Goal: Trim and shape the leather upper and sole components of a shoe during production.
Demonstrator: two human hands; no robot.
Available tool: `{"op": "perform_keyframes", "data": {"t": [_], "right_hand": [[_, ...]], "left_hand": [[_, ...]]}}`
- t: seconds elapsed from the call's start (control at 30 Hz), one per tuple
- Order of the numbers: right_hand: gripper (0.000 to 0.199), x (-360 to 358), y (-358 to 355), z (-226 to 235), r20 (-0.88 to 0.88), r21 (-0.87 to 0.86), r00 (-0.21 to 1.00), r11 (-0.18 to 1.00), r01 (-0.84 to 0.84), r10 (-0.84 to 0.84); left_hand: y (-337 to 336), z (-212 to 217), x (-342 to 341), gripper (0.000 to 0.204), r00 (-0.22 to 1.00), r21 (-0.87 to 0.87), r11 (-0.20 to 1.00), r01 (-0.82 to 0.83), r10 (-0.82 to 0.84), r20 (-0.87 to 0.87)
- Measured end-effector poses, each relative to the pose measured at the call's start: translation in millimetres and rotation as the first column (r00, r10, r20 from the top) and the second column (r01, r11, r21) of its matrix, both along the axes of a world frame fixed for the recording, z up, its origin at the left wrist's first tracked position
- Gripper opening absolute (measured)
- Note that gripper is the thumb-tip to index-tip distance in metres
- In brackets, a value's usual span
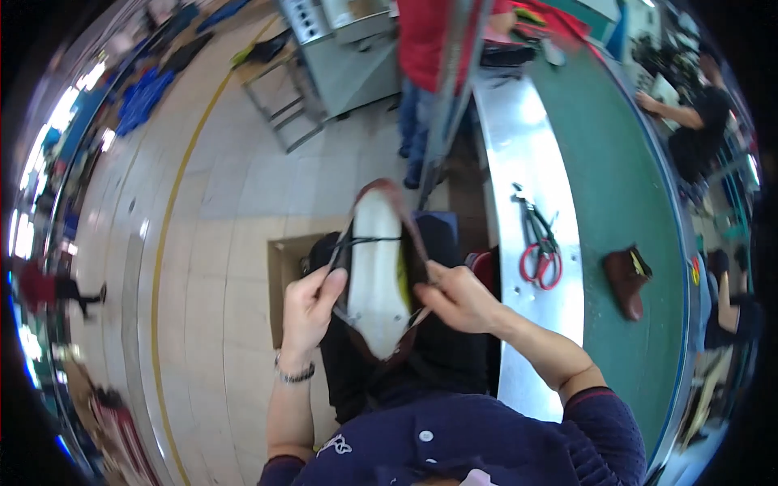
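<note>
A brown shoe upper (378, 193) sits over a white last (374, 279) above my lap, bottom side up. Dark cord (374, 240) crosses the last near its middle. My left hand (312, 304) is closed, pinching the upper's left edge between thumb and fingers. On the other side, my right hand (460, 300) grips the right edge, where some yellow-green lining (403, 279) shows inside. The upper's edges stand away from the last at both sides. Some fingertips are hidden behind the leather.
A metal ledge (531, 154) to my right carries red-handled cutters (540, 263). Past it, a brown ankle boot (626, 279) lies on a green conveyor belt (616, 186). A cardboard box (277, 292) stands by my left knee. Ahead is a person in red (425, 49), behind a metal post.
</note>
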State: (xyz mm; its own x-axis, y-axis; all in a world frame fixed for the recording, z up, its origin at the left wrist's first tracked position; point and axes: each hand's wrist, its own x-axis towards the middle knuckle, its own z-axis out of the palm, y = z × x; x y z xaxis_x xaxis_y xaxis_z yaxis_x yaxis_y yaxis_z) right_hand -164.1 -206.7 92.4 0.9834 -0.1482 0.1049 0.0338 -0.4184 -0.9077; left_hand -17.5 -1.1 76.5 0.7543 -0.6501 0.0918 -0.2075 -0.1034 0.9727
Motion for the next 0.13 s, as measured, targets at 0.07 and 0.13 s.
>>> {"op": "perform_keyframes", "data": {"t": [0.07, 0.13], "right_hand": [[0.049, 4, -2, 7, -0.156, 0.037, 0.987, 0.999, -0.039, 0.045], [0.032, 6, 6, -19, -0.031, 0.112, 0.999, 0.993, 0.04, -0.037]], "left_hand": [[-2, -13, 0, 0.022, 0.971, -0.141, 0.99, -0.002, -0.031, -0.235], [8, -22, -4, 0.04, 0.895, -0.271, 0.961, 0.06, -0.172, -0.412]]}}
